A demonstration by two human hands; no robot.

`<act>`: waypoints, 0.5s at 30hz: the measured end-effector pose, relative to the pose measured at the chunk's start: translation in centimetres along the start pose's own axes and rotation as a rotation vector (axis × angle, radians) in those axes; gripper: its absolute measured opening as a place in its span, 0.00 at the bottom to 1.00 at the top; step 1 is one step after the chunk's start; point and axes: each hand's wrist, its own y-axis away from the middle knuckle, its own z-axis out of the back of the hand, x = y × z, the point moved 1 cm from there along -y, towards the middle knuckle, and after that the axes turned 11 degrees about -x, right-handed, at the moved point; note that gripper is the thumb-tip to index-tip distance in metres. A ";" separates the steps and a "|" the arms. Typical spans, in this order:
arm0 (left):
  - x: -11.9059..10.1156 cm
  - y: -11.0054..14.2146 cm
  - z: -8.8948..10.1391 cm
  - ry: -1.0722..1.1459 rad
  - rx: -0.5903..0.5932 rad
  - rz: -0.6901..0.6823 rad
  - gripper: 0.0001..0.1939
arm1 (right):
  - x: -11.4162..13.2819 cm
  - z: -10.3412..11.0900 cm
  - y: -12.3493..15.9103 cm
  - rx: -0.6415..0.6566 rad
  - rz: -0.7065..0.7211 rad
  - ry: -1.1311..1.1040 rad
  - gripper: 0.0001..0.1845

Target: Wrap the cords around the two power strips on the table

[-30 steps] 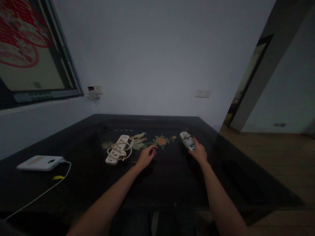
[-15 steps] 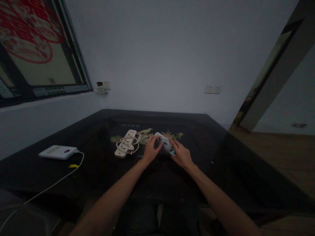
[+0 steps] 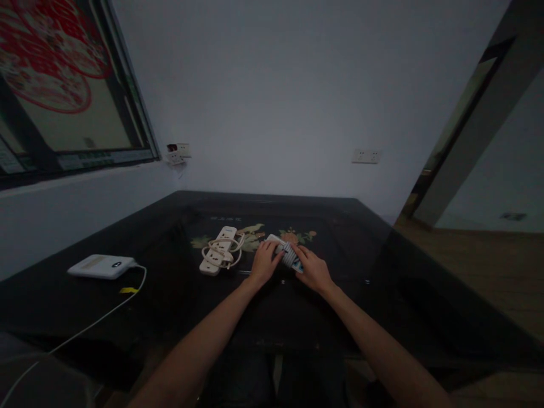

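Over the middle of the dark table I hold a white power strip (image 3: 272, 238) with a pale cord (image 3: 290, 256) wound several times around it. My left hand (image 3: 263, 263) grips its far left end, fingers bent over the top. On the near right end, my right hand (image 3: 313, 268) is closed, with fingers lying against the wound cord. Blue patches show at the strip's near end; the plug is mostly hidden by my left fingers. Left of my hands lies a second white power strip (image 3: 215, 262), its own cord (image 3: 221, 241) looped loosely around it.
A white flat device (image 3: 101, 266) lies on the table's left side, with a white cable (image 3: 102, 313) running off the near edge. Beside it is a yellow scrap (image 3: 128, 290). The glossy black table (image 3: 365, 317) meets a wall with a socket plate (image 3: 366, 156).
My left fingers have come down over the plug and the end of the cord, which showed more openly before. My right hand stays in nearly the same place. The view has shifted slightly.
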 end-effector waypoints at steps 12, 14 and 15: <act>0.2 -0.1 -0.8 -0.081 -0.065 0.021 0.10 | 0.6 -0.4 -0.7 0.010 -0.029 -0.053 0.44; 0.2 -0.1 -0.9 -0.097 -0.076 0.032 0.10 | 0.8 -0.5 -0.8 0.014 -0.033 -0.051 0.44; 0.3 -0.1 -0.9 -0.104 -0.082 0.037 0.09 | 0.9 -0.5 -0.9 0.015 -0.034 -0.049 0.44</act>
